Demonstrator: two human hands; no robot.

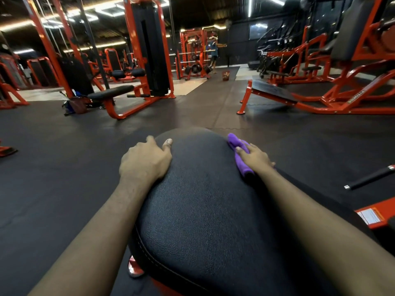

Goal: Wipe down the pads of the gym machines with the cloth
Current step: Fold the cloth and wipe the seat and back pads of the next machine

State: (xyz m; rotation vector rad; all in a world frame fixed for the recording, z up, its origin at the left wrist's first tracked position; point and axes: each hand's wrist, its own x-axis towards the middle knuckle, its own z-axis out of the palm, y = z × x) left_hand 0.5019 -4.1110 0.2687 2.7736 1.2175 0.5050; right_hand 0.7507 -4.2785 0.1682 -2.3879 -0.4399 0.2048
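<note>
The left hand (147,161) gripped the black pad (203,199), fingers curled over its edge. Straight-fingered, the right hand (256,157) pressed the purple cloth (233,141) against it.

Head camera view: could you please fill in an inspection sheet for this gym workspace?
Surface: black pad, textured, with a stitched edge.
Job's things: purple cloth on the pad's right edge.
Clutter: bag by the far bench; black bar on the floor at right.
Hands: left hand grips the pad's left edge; right hand presses the cloth.
Cables: nothing seen near the pad.
Surroundings: orange machines, a person far off.
</note>
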